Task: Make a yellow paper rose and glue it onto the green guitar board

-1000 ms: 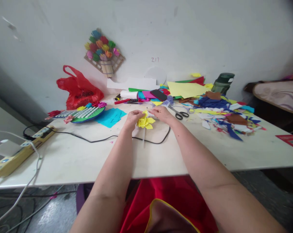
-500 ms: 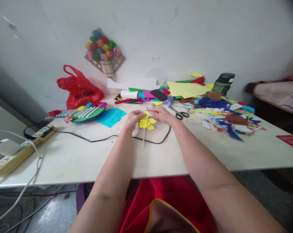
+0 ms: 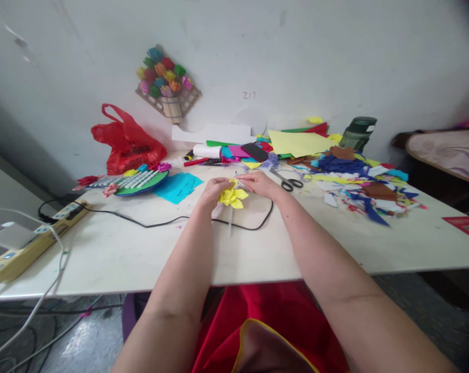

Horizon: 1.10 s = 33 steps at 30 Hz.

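A yellow paper flower [image 3: 231, 197] with pointed petals is held over the table, between my two hands. My left hand [image 3: 216, 189] is closed on its left side, thumb and fingers pinching the petals. Close by on the right, my right hand [image 3: 257, 183] has its fingertips pressed together at the flower's upper edge; what they grip there is too small to make out. Below the flower a pale translucent stick [image 3: 230, 224] points toward me. A black cord [image 3: 248, 228] loops across the table beneath my hands.
Black-handled scissors [image 3: 291, 184] lie right of my hands, before a heap of paper scraps [image 3: 358, 181]. Blue paper [image 3: 178, 187] and a green board with rolled paper sticks [image 3: 141, 184] lie left. Behind are a red bag [image 3: 129, 145], phone [image 3: 254, 152] and bottle [image 3: 357, 133]. A power strip [image 3: 36, 241] sits far left.
The yellow flower has tilted and shifted slightly to the left and down in my left hand. Both hands stay almost in place, and the things on the table have not moved.
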Each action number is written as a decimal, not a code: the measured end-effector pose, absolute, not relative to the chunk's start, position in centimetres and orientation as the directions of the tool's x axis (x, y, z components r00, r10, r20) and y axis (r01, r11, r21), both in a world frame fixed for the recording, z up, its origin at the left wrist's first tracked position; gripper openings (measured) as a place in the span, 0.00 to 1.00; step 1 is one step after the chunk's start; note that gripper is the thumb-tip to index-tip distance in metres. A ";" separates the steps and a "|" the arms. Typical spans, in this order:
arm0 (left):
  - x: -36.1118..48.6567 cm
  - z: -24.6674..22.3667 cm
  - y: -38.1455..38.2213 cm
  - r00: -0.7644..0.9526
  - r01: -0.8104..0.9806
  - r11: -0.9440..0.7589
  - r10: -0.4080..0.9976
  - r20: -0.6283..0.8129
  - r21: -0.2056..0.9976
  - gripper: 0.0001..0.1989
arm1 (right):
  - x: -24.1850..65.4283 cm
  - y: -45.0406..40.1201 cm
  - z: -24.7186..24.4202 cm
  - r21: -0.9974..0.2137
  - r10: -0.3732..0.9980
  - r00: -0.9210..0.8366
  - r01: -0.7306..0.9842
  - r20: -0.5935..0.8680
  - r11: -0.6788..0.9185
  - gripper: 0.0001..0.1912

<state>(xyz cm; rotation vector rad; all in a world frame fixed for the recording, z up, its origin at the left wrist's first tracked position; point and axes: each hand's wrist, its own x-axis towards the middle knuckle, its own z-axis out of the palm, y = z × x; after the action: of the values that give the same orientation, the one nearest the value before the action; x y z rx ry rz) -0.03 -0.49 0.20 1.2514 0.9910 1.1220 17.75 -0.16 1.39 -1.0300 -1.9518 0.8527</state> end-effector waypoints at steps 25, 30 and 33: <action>0.0 -0.2 0.0 0.163 -0.182 -0.013 0.986 0.044 0.983 0.11 | 17.7 0.4 0.9 -0.560 0.822 -0.380 0.603 0.424 0.567 0.16; 0.2 -0.1 -0.1 0.144 -0.201 -0.017 0.988 0.047 0.980 0.11 | 17.6 0.1 1.1 -0.535 0.824 -0.376 0.630 0.423 0.562 0.16; 0.2 0.0 -0.2 0.142 -0.197 -0.012 0.989 0.041 0.980 0.11 | 17.6 0.2 1.0 -0.541 0.817 -0.378 0.615 0.435 0.573 0.16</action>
<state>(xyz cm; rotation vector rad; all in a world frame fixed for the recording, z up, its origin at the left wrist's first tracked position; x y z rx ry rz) 0.25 -0.19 0.01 1.1483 0.9456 1.2077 17.55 0.16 1.00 -1.1380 -2.1216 0.3800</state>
